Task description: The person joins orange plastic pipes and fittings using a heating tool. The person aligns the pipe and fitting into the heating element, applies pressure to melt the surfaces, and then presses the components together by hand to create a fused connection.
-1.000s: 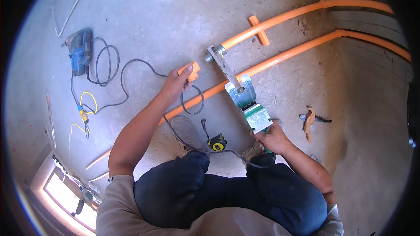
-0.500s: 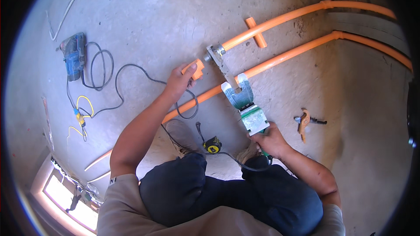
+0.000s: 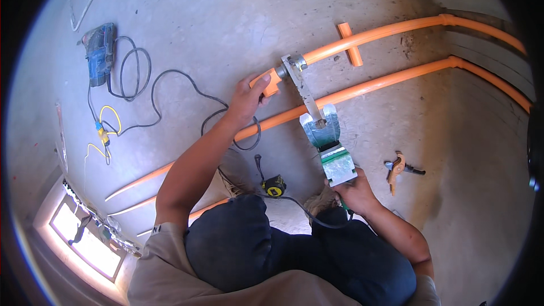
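Orange against metal, held from both ends

Pinching an orange fitting in the left hand, with thumb on top and other fingers bent behind, partly hidden. Holding it right at the round die on a flat metal bar; cannot tell how far onto the die. Wrapping the right hand round the handle of a green-and-silver tool; cannot tell the set of fingers beneath. Note the upper orange pipe reaching the bar's other side, and the lower orange pipe passing underneath.

Could go crooked at the die with any tilt of the right wrist, levering the bar off line. Could bring fingertips onto the metal, possibly hot, through a slip of grip. Could also get tugged by a snag in the black cable, curving past the tape measure.
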The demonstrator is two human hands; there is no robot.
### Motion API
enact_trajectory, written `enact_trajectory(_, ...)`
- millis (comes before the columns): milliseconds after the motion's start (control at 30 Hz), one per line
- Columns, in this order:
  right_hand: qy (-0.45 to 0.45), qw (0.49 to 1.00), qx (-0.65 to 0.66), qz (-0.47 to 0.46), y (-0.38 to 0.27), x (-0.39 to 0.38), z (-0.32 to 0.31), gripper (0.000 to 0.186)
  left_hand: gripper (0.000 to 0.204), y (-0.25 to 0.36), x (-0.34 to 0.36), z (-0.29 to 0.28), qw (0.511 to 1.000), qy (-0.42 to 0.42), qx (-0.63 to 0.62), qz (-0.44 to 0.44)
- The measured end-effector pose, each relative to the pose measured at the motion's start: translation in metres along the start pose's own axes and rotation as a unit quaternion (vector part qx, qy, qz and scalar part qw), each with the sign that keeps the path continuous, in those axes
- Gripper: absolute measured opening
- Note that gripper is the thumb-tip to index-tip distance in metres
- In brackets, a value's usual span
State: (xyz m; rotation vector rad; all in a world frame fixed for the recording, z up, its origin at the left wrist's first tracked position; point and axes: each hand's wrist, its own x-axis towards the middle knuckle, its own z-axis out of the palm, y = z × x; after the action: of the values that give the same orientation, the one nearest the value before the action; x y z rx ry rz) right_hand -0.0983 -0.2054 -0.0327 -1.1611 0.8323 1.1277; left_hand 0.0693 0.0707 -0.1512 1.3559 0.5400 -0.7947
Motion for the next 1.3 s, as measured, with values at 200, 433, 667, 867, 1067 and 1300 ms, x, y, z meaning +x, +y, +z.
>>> enact_trajectory(200,0.004,1.000,-0.007,-0.008,0.000,-0.001,-0.002,0.030,0.046,0.007,0.000,0.008,0.999,0.008,0.032,0.006)
enact_trajectory(433,0.014,0.999,-0.028,0.003,0.000,-0.001,-0.001,0.030,0.050,-0.006,0.008,0.010,0.998,0.052,-0.019,-0.001)
enact_trajectory(667,0.003,0.997,-0.069,-0.038,0.003,0.000,-0.004,0.030,0.041,0.004,0.004,0.021,0.996,0.090,-0.016,-0.002)
enact_trajectory(867,0.015,0.992,-0.078,-0.096,0.007,0.002,-0.001,0.026,0.043,0.001,0.007,0.021,0.995,0.099,-0.006,-0.003)
enact_trajectory(1067,0.018,0.991,-0.080,-0.105,0.003,0.000,-0.002,0.020,0.053,-0.004,0.008,0.019,0.995,0.096,0.009,0.024)
enact_trajectory(1300,-0.004,0.991,-0.094,-0.093,0.001,-0.001,-0.008,0.031,0.050,-0.002,0.007,0.024,0.990,0.117,0.056,0.055)
